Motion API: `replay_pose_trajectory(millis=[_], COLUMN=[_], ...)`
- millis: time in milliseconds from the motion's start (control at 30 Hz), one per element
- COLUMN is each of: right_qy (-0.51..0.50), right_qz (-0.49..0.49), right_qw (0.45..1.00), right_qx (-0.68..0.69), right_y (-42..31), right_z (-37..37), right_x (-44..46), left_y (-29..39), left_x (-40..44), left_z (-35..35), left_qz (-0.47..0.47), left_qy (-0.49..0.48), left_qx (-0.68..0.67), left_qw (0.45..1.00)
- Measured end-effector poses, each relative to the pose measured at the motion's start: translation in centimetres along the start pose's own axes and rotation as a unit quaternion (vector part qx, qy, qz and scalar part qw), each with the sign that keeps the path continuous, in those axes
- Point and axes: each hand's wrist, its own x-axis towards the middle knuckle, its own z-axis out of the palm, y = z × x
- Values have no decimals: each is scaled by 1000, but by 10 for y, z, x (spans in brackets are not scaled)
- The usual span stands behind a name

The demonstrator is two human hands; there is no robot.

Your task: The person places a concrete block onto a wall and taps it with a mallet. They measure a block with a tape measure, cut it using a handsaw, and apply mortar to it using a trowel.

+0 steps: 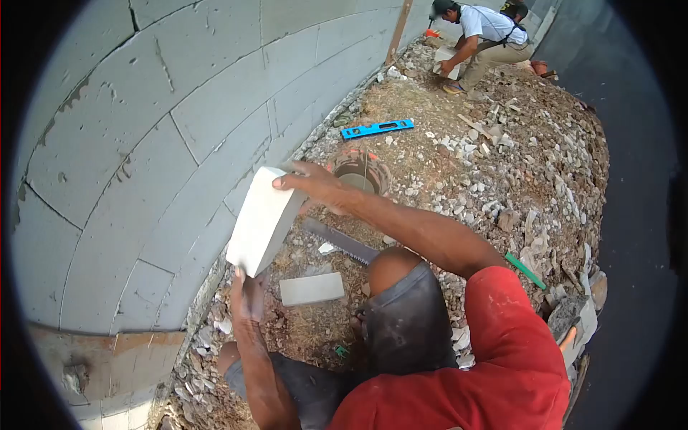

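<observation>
A white concrete block (262, 208) is held up near the wall, tilted, between both hands. My right hand (312, 184) grips its upper end with the thumb on the near face and some fingers hidden behind. At the lower end, my left hand (247, 294) is closed around the block's bottom corner. Below the block, a hand saw (342, 241) with a toothed blade lies by my knee, its handle hidden. A smaller cut piece of block (312, 289) rests on the ground. Just beyond my right hand stands a stained bucket (362, 172), partly covered by my forearm.
The block wall (150, 172) runs along the left. A blue spirit level (378, 129) lies on the rubble beyond the bucket. Farther off, a crouching co-worker (491, 39) handles another block (446, 63), with another person behind. A green strip (525, 270) lies right among broken stones.
</observation>
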Motion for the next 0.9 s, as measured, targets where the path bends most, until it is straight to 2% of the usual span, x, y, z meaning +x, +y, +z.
replay_pose_trajectory(millis=[33,67,100,167,200,233,300,400,467,500,533,567,600,633,667,733,767,800,833,900], right_qy=[-64,-120,-133,-179,-218,-225,-311,-306,-224,-118,43,211,305,455,538,566,568,458,290,271], right_qz=[23,37,47,97,111,113,134,101,-22,-70,-164,-222,-217,-267,-223,-1,3,44,74,76], right_qw=[998,992,990,979,970,968,940,942,953,952,931,877,834,706,632,705,704,877,940,951], right_qx=[-12,-25,-11,-4,10,13,-47,-91,-200,-273,-323,-371,-406,-473,-511,-426,-426,-140,163,129], right_y=[-13,-16,-10,-7,6,14,28,55,68,59,62,57,54,73,101,145,158,160,159,149], right_z=[0,8,23,46,58,69,87,95,71,45,14,-19,-57,-92,-129,-182,-196,-199,-201,-198], right_x=[5,6,4,4,8,10,11,8,31,38,51,52,54,66,75,91,88,78,73,60], left_y=[11,23,32,54,44,44,16,5,4,4,6,8,14,18,21,23,23,22,20,16], left_x=[-7,-11,-28,-33,-46,-55,-73,-93,-94,-101,-105,-112,-116,-113,-109,-99,-94,-89,-84,-77], left_z=[-16,-36,-42,-36,-55,-44,-50,-10,15,18,13,8,3,-3,-10,-19,-21,-21,-22,-28], left_qz=[34,37,26,10,-66,-90,-108,-113,-87,-63,-70,-78,-73,-59,-50,59,56,76,98,120], left_qy=[43,48,66,-11,57,63,81,121,141,174,188,219,240,250,257,268,266,279,292,262], left_qx=[98,110,117,111,83,93,1,38,21,10,-7,-14,-18,-20,-21,43,44,7,-31,-57], left_qw=[994,992,991,994,993,990,991,985,986,983,980,972,968,966,965,961,961,957,951,956])
